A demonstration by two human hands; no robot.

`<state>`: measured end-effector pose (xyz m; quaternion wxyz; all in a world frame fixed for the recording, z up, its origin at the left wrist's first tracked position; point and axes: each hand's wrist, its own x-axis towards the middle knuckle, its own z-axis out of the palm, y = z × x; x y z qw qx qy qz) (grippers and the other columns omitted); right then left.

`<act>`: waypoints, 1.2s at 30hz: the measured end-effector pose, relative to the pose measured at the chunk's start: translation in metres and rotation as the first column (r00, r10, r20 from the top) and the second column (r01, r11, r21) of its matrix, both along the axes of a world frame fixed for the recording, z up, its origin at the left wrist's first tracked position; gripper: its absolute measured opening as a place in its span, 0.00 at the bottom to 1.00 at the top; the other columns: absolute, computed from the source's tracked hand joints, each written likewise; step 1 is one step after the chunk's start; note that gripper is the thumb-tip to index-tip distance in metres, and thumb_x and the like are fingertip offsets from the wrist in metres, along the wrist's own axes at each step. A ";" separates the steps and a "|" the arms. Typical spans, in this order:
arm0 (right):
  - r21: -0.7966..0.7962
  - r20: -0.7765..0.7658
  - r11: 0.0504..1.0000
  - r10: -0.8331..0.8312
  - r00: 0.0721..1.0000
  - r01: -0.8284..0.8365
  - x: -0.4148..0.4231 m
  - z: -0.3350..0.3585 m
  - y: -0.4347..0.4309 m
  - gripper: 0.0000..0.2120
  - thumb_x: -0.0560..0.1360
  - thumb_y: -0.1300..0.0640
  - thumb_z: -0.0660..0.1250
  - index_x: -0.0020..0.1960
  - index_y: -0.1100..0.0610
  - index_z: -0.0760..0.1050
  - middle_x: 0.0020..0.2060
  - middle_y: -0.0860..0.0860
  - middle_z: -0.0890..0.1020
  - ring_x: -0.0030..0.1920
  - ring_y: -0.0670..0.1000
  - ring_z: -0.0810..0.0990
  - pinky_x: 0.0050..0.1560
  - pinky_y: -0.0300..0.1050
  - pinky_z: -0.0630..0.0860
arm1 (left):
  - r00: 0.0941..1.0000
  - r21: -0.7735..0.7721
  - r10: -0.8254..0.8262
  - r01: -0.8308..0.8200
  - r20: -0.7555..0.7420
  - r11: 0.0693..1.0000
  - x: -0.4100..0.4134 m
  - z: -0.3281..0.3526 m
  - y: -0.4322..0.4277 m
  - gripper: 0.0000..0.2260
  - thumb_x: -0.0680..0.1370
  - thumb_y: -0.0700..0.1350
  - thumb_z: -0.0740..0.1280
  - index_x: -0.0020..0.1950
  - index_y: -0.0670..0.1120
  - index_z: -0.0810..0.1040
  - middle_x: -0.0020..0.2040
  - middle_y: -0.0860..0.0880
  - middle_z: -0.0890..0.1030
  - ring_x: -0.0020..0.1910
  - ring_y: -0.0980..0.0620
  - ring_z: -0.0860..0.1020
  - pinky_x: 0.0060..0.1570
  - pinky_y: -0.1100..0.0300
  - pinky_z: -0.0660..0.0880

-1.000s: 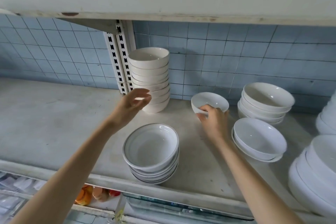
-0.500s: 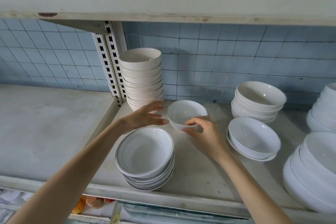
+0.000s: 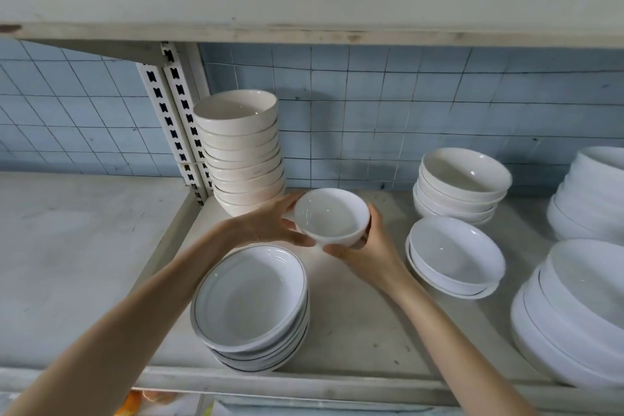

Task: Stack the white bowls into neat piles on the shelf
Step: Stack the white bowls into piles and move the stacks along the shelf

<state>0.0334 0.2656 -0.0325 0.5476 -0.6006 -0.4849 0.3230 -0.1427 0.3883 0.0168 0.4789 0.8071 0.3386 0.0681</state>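
Small white bowl (image 3: 329,218) between gripping fingers (image 3: 337,252) of left hand (image 3: 260,226) and right hand (image 3: 376,248)

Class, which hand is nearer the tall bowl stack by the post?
Left. The left hand is just in front of the stack; the right hand is past the small bowl.

Head view: looking forward and down onto the shelf (image 3: 354,331), facing the blue tiled wall (image 3: 371,118).
Nearness: hanging close, shelf filling the frame.
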 end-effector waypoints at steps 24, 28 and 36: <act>0.266 -0.136 0.962 0.107 0.985 -0.068 -0.037 0.082 -0.048 0.37 0.59 0.57 0.77 0.62 0.44 0.63 0.60 0.41 0.73 0.59 0.37 0.74 0.55 0.35 0.74 | 0.897 -0.095 0.012 0.034 0.441 0.995 -0.032 0.076 -0.059 0.39 0.56 0.44 0.80 0.62 0.52 0.67 0.60 0.57 0.73 0.56 0.60 0.77 0.46 0.65 0.77; 0.300 -0.149 0.952 0.106 0.983 -0.057 -0.044 0.094 -0.068 0.33 0.64 0.64 0.75 0.63 0.47 0.65 0.58 0.43 0.74 0.54 0.34 0.76 0.50 0.32 0.74 | 0.881 -0.093 0.036 0.008 0.472 0.996 -0.040 0.083 -0.078 0.49 0.48 0.54 0.84 0.66 0.49 0.67 0.62 0.53 0.74 0.59 0.56 0.78 0.50 0.61 0.77; 0.356 -0.176 0.934 0.040 0.984 0.026 -0.045 0.111 -0.126 0.26 0.65 0.56 0.73 0.60 0.49 0.68 0.55 0.41 0.77 0.57 0.40 0.77 0.51 0.34 0.75 | 0.832 -0.003 -0.035 0.044 0.554 0.999 -0.024 0.093 -0.122 0.40 0.55 0.55 0.82 0.64 0.49 0.72 0.60 0.52 0.79 0.61 0.53 0.77 0.56 0.58 0.76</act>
